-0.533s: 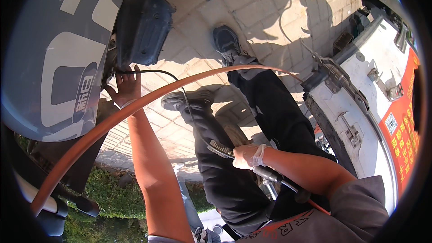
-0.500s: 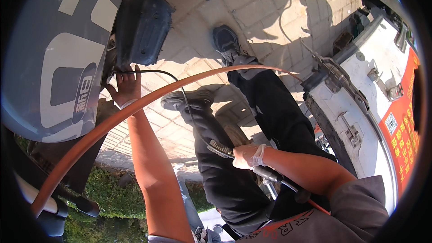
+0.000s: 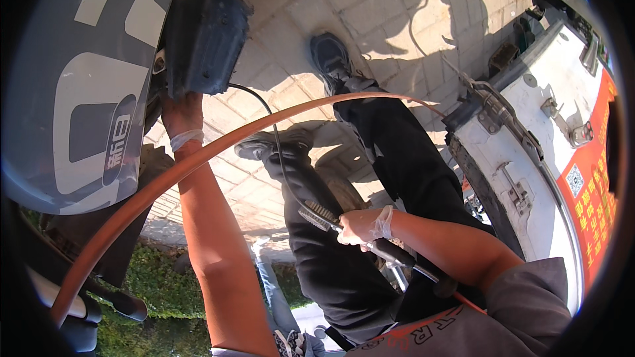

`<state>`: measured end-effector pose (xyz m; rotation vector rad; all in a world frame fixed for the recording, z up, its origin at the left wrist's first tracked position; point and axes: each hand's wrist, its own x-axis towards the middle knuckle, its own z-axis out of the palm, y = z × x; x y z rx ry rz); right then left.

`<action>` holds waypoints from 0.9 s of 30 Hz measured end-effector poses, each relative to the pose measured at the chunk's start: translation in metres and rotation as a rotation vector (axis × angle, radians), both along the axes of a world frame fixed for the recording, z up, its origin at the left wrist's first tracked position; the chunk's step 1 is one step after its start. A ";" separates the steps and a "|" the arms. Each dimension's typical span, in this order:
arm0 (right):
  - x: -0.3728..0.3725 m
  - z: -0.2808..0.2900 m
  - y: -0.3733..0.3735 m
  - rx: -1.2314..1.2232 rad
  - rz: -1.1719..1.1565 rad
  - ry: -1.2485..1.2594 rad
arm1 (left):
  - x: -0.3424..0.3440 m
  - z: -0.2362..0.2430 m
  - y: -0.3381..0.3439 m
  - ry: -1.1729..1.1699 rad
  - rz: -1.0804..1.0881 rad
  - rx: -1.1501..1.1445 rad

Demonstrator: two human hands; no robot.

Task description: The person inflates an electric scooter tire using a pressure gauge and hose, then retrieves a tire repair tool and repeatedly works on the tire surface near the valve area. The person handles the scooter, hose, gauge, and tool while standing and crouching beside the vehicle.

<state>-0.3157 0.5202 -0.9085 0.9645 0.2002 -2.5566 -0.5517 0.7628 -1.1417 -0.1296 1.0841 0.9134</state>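
My right hand (image 3: 361, 226) is closed around a tire inflator gun (image 3: 388, 251), held over my thigh. A ribbed gauge end (image 3: 317, 215) sticks out beyond my fingers. From it a thin black hose (image 3: 278, 142) curves up to the black plastic mudguard (image 3: 215, 43). My left hand (image 3: 183, 116) reaches up behind the lower edge of that mudguard, beside the grey vehicle panel (image 3: 99, 106). Its fingers and whatever they touch are hidden there. A white band, perhaps glove material, rings each wrist.
A thick orange hose (image 3: 218, 147) arcs across the view, over my left forearm. On the right stands a white box-like body (image 3: 509, 152) with metal latches and a red sign. Brick paving (image 3: 284, 33) lies underfoot. Another person's jeans leg (image 3: 272, 291) shows below.
My left hand has gone further up, its fingers disappearing behind the mudguard. The thin black hose has shifted with it. My right hand has barely moved, and the inflator is turned slightly.
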 end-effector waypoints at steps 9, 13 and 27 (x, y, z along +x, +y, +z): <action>0.008 -0.001 0.006 -0.513 -0.519 -0.020 | -0.029 0.003 -0.003 -0.145 -0.124 0.063; 0.009 0.000 0.010 -0.566 -0.589 -0.031 | -0.040 -0.003 -0.008 -0.100 -0.160 0.109; 0.032 0.009 0.025 -0.556 -0.984 0.065 | -0.031 0.001 -0.013 0.040 -0.179 0.048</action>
